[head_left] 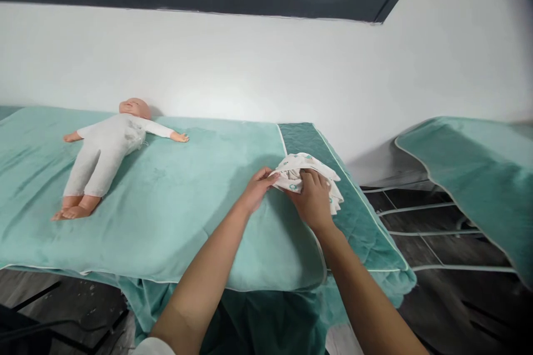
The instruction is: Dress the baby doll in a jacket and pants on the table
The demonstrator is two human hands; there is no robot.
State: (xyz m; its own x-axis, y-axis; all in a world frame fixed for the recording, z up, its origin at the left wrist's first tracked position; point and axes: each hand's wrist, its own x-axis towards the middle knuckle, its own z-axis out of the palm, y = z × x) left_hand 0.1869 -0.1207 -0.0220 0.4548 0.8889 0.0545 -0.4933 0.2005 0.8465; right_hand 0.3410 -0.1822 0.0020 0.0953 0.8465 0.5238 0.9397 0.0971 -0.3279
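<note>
White soft cloth with small green printed motifs (293, 164): bunched and folded open between both hands, above the right end of the bedding; the motifs are too small to read as letters or pictures.
Left hand (257, 188): thumb and fingers pinch the cloth's left edge.
Right hand (311, 198): fingers close together, curled into the cloth's opening, thumb near its lower edge; the fingertips are hidden, so I cannot tell whether they pinch.
Baby doll with bare vinyl head, hands and feet and a white body (109, 141): on its back, well to the left, arms spread, head towards the wall, with a rumpled patch at its side.
Pale green plush sheet with white piping (187, 199): under the doll.
Darker teal quilted cover (360, 233): beneath the sheet, showing at right.
Pale metal rails (433, 233): right of the bedding, partly under another green cloth (478, 166).
</note>
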